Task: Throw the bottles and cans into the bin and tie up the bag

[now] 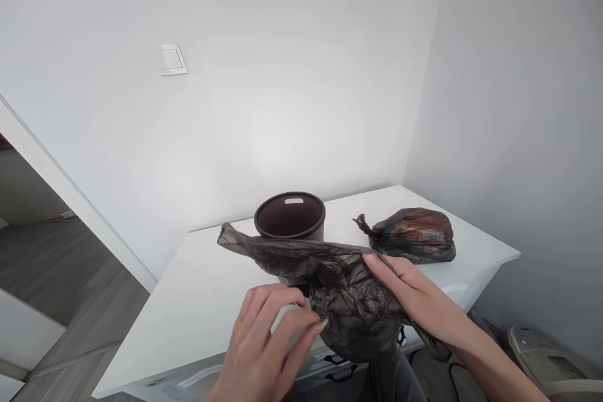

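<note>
Two bare hands grasp one crumpled black plastic bag at the near edge of a white chest of drawers [179,320]. On the left, the left hand [266,333] pinches the near side of the crumpled black plastic bag [362,320] between thumb and forefinger, its other fingers curled. On the right, the right hand [409,286] grips the bag's upper edge with the thumb on top; its remaining fingers are mostly hidden, so their exact hold cannot be told. One loose corner of the bag stretches far to the left, while another hangs below the right wrist.

Just beyond the bag, a round dark brown wastebasket [289,217] stands upright near the wall [287,75], an oblong handle slot under its black rim. Its lower part is covered by the bag. To the right of the wastebasket, well apart from it, a knotted dark bag [419,235] lies on its side, reddish-brown contents showing through, its twisted neck pointing left.

Black drawer pulls [341,372] show below the near edge. A white light switch [173,59] sits on the wall, far left.
</note>
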Motion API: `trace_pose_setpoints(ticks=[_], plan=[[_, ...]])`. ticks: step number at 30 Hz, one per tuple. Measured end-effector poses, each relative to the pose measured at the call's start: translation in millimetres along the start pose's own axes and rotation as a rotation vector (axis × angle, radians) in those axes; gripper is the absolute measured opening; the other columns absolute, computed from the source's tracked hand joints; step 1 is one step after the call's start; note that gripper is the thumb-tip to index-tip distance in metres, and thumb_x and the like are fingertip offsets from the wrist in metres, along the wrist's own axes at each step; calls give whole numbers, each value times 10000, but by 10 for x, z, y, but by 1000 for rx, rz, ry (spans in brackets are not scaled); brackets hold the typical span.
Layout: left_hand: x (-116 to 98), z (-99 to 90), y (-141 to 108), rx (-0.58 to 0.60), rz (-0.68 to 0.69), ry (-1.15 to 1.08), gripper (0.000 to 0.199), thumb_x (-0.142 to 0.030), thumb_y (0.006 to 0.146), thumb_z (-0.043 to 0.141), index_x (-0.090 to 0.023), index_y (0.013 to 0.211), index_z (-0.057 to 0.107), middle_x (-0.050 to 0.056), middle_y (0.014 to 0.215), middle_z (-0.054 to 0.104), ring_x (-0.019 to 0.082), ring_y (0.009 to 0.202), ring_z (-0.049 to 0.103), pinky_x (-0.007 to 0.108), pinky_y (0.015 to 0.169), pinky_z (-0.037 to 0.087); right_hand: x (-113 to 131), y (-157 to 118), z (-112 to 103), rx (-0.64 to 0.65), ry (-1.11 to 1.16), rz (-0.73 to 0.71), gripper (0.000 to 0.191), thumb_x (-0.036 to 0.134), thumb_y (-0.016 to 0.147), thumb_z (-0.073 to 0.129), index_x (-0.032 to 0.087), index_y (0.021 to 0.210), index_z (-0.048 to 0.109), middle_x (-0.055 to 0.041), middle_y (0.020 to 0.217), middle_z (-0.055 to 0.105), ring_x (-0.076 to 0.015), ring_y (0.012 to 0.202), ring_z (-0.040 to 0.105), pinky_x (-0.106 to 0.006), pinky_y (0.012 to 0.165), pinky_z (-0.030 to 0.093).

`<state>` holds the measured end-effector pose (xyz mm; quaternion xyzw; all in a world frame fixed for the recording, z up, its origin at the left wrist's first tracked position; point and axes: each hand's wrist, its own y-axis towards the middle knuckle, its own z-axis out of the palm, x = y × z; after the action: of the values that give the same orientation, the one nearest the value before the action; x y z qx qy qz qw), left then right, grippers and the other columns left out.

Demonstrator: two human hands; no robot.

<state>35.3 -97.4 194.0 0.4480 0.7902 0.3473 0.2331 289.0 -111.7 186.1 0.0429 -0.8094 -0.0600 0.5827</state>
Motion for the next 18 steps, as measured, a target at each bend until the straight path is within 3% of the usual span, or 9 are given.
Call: trace_pose_setpoints(ticks=[2,5,8,12,18], plan=[[-60,-13,54,80,-206,-172,31,-211,980,624,-227,961,642,21,863,686,160,807,624,269,732,472,-18,-18,28,0,-22,-16,503,628,1026,445,215,811,637,-14,849,695,-218,874,636,-256,797,518],[-112,18,156,241,-590,-520,305,-408,1060,443,-217,906,624,6,747,640,148,679,587,253,627,459,30,-59,125,107,-74,-99,497,581,1057,411,206,841,657,-10,841,699,-208,848,642,-257,797,505],[-109,112,244,317,-830,-784,547,-562,1065,282,-207,746,551,2,641,570,146,609,534,269,620,446,122,-109,216,262,-109,-177,478,549,1069,405,213,860,673,-2,830,706,-191,814,648,-249,782,501],[-73,264,225,307,-939,-814,529,-629,997,469,-217,672,407,-48,558,457,111,547,417,249,572,352,144,-162,243,303,-120,-162,486,549,1076,375,226,856,666,-3,825,697,-182,803,642,-249,785,507],[34,297,14,228,-970,-787,492,-578,1019,471,-216,692,412,-54,566,441,114,585,418,242,623,367,34,-148,189,72,-105,37,586,681,1007,421,213,722,629,-17,734,657,-201,732,608,-266,684,515]])
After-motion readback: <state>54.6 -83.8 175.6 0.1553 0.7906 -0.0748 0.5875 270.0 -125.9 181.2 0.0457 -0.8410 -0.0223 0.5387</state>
